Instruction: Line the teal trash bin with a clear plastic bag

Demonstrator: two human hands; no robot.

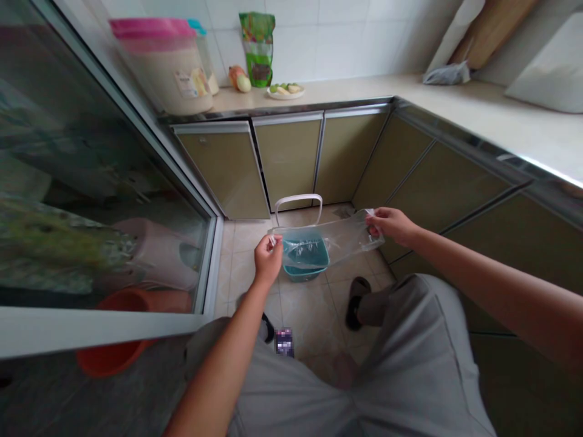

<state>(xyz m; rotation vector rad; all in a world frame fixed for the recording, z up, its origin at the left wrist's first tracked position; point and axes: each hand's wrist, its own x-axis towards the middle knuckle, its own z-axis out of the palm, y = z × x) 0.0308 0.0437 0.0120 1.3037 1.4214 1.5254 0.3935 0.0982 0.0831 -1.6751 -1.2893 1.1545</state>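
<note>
The person's left hand (268, 258) pinches one end of a clear bag (341, 240), and the right hand (392, 224) pinches the other end, both with the fingers closed together. The bag is stretched between them, above the teal bin (305, 275) on the floor. Its long axis goes from left to right, and the right end is a little higher in the view. Which end is the mouth, one cannot tell. The bin's white handle (299, 197) stands upright behind the bag.
</note>
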